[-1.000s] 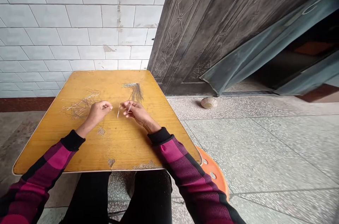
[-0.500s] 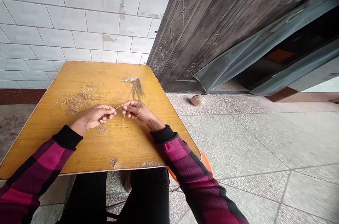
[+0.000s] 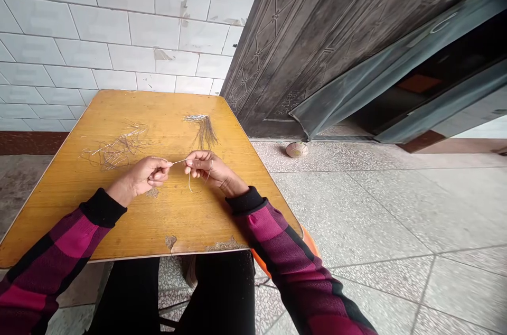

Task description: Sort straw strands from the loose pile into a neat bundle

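My left hand (image 3: 146,175) and my right hand (image 3: 206,165) meet over the middle of a worn yellow wooden table (image 3: 130,219). Both pinch the same thin pale wire (image 3: 179,161), which runs between their fingertips; a loose end curls down below my right hand. Behind my left hand lies a scattered pile of thin wires (image 3: 116,146). Beyond my right hand lies a tidier bundle of wires (image 3: 203,129), fanned at one end.
A white tiled wall stands behind the table. A dark carved metal door (image 3: 317,39) rises to the right, with an open doorway further right. A small ball (image 3: 297,149) rests on the speckled floor. An orange stool (image 3: 307,234) shows under my right arm.
My hands have come together on the wire, which now stretches between them. The camera has tilted slightly, so the table sits lower and nearer.
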`<control>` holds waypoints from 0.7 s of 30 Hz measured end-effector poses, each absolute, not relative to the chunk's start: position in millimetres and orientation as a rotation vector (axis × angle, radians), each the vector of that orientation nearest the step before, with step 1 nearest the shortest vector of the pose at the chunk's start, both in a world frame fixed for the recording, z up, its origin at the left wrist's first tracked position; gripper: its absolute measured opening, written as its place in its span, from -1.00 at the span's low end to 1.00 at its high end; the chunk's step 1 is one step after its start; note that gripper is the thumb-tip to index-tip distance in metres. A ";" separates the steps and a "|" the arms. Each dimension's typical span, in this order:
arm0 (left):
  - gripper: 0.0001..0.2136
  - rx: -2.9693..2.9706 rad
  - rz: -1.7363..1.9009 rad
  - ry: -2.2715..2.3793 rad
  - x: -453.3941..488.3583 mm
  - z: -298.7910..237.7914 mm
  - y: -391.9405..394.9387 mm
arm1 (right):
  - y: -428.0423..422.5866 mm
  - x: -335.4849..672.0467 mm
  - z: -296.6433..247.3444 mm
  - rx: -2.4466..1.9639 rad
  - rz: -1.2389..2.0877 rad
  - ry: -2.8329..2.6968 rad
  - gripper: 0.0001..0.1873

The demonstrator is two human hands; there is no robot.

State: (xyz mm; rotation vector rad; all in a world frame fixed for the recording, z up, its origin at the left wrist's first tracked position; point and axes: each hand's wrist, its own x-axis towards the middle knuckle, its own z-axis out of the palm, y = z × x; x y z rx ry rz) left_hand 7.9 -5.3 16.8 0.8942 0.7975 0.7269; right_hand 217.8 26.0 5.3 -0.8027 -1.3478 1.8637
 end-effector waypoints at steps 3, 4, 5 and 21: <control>-0.72 0.896 0.741 0.770 7.5 17.5 -5.6 | 27.9 218.5 5.3 -0.793 1.888 -1.293 -0.71; -0.71 0.898 0.745 0.760 7.0 18.3 -5.7 | 28.8 219.1 5.4 -0.788 1.897 -1.272 -0.70; -0.70 0.901 0.746 0.752 6.1 19.4 -5.7 | 30.0 220.0 5.6 -0.781 1.904 -1.250 -0.70; -0.74 1.542 0.702 0.944 6.6 26.5 -6.0 | 7.7 198.8 2.4 -0.795 1.968 -1.439 -0.69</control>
